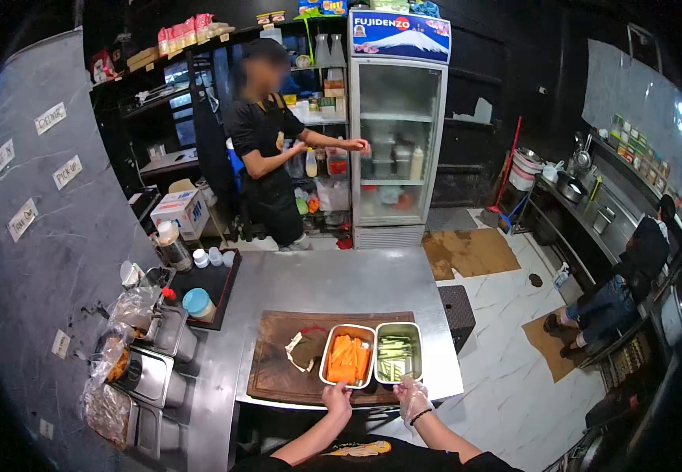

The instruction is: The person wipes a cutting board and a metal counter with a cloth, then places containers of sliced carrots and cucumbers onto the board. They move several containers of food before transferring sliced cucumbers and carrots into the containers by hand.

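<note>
Left to right: metal pans (174, 389), partly beneath crumpled clear plastic (133, 305), contents mostly hidden; black tray (216, 278) with blue-lidded tub (198, 304), contents concealed. On the wooden board (268, 350): carrot container (327, 354), well filled with orange sticks (349, 358), mostly lengthwise, with bare left hand (338, 400) clamped on near rim. Just beside: cucumber container (417, 354), bearing green-edged pale sticks (393, 355), mostly crosswise, with clear-gloved right hand (414, 400) likewise clamped on near rim.
</note>
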Tool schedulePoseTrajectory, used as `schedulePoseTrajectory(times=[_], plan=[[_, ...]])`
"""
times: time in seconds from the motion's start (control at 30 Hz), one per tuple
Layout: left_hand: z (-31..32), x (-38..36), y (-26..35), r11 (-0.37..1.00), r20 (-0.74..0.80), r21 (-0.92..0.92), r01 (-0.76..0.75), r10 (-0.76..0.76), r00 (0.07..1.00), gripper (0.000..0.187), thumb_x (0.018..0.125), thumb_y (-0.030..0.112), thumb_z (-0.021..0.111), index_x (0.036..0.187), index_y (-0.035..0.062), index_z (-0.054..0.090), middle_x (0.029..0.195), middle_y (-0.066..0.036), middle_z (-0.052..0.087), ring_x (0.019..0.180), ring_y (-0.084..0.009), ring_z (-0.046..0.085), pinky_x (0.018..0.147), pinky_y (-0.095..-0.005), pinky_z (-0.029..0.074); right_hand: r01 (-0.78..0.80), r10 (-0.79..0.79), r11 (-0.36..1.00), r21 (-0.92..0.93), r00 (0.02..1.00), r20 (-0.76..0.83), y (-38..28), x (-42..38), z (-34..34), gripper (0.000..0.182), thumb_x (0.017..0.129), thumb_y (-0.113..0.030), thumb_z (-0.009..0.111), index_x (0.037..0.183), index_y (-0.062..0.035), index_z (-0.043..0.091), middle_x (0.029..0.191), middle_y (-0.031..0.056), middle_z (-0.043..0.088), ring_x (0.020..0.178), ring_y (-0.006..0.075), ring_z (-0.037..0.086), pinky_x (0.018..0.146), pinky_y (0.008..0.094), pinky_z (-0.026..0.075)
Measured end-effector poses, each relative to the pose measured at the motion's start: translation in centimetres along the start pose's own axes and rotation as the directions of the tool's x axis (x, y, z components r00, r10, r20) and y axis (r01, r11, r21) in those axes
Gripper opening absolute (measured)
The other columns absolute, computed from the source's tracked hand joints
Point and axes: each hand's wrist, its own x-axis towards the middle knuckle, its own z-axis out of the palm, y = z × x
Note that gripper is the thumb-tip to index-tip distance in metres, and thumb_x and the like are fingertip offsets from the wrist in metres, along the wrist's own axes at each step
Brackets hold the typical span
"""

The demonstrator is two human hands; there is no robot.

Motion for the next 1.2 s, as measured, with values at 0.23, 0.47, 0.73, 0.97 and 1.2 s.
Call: schedulePoseTrajectory(times=[0.23, 0.47, 0.73, 0.97, 1.2], plan=[[-1.5, -2.7, 3.4, 0.946, 0.183, 0.168, 0.276, -0.305, 0.935, 0.016, 0.082, 0.019, 0.062, 0.083, 0.0089, 0.050, 0.075, -0.003, 0.054, 0.073, -0.0162, 0.056, 0.069, -0.0313, 0.047, -0.175, 0.199, 0.969, -0.175, 0.972, 0.127, -1.4, -3.9, 0.9, 0.026, 0.080, -0.026, 0.065, 0.087, -0.0049, 0.051, 0.081, 0.0068, 0.052, 0.070, 0.0195, 0.055, 0.059, 0.0293, 0.048], [-4.5, -9.8, 10.2, 0.932, 0.225, 0.317, 0.177, -0.255, 0.940, 0.020, 0.082, 0.024, 0.061, 0.071, 0.0116, 0.048, 0.054, 0.005, 0.040, 0.043, -0.0083, 0.036, 0.041, -0.0234, 0.028, -0.419, 0.731, 0.594, -0.687, 0.637, 0.244, 1.9, -8.1, 3.0, 0.012, 0.083, -0.013, 0.057, 0.078, -0.0039, 0.052, 0.067, 0.0052, 0.053, 0.059, 0.0152, 0.054, 0.050, 0.0236, 0.044], [1.9, -35.6, 31.7, -0.553, 0.861, 0.234, -0.800, 0.499, -0.093, 0.013, 0.076, 0.017, 0.060, 0.072, 0.0058, 0.056, 0.052, 0.003, 0.042, 0.045, -0.0104, 0.043, 0.036, -0.0253, 0.030, 0.083, 0.876, 0.192, -0.978, 0.436, 0.209, 10.0, -11.9, 8.9, 0.017, 0.079, -0.021, 0.060, 0.068, -0.0099, 0.054, 0.057, 0.0005, 0.051, 0.046, 0.0092, 0.046, 0.041, 0.0216, 0.033], [-4.1, -39.2, 33.7, -0.689, 0.684, 0.512, -0.512, 0.688, -0.241, 0.026, 0.065, 0.018, 0.069, 0.055, 0.0112, 0.047, 0.049, 0.003, 0.035, 0.042, -0.0131, 0.040, 0.037, -0.0268, 0.026, 0.368, 0.938, 0.084, -0.926, 0.285, 0.198, 18.0, -16.6, 14.5, 0.022, 0.080, -0.019, 0.058, 0.061, -0.0075, 0.053, 0.052, 0.0019, 0.050, 0.043, 0.0106, 0.047, 0.040, 0.0229, 0.034], [-32.0, -34.0, 38.0, 0.586, -0.601, 0.640, -0.497, 0.785, 0.151, 0.020, 0.082, 0.018, 0.057, 0.097, 0.0089, 0.046, 0.072, 0.001, 0.048, 0.058, -0.0075, 0.046, 0.052, -0.0209, 0.039, 0.397, 0.964, 0.069, -0.915, 0.211, 0.164, 26.0, -22.9, 14.8, 0.019, 0.081, -0.020, 0.059, 0.068, -0.0071, 0.057, 0.058, 0.0019, 0.055, 0.049, 0.0113, 0.052, 0.044, 0.0233, 0.040]])
